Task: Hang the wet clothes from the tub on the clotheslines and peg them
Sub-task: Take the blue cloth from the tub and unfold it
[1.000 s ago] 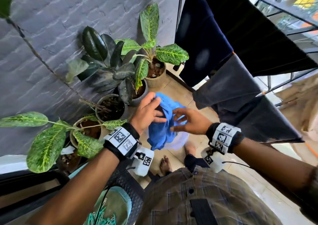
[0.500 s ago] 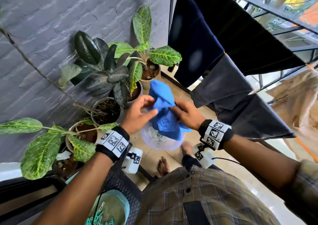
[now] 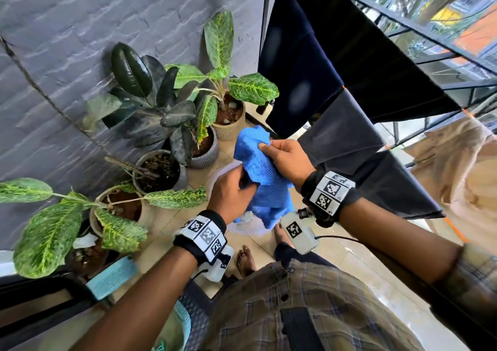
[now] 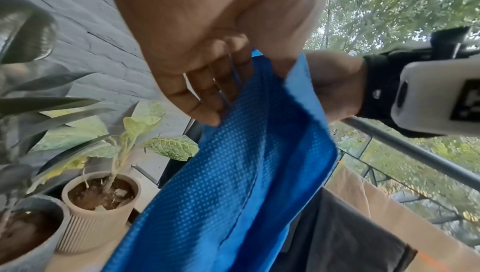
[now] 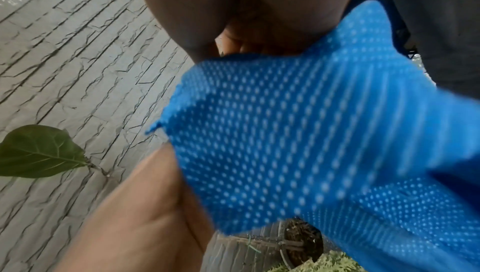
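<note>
A wet blue mesh garment (image 3: 259,173) hangs bunched between both hands, above a pale tub (image 3: 248,228) on the floor. My left hand (image 3: 232,189) grips its lower left fold, with the fingers curled into the cloth (image 4: 233,153). Higher up, my right hand (image 3: 285,157) pinches its upper edge between thumb and fingers. The right wrist view is filled by the dotted blue fabric (image 5: 298,133). To the right, dark clothes (image 3: 349,141) hang on orange clotheslines (image 3: 454,229).
Potted plants (image 3: 188,103) crowd the floor along the grey brick wall (image 3: 94,28) at the left. A tan garment (image 3: 457,168) hangs at the far right by the balcony railing (image 3: 430,28). My bare feet (image 3: 244,259) stand on beige tiles beside the tub.
Both hands have raised the blue garment higher above the tub. My right hand has shifted up to its top edge and my left hand has closed on a lower fold.
</note>
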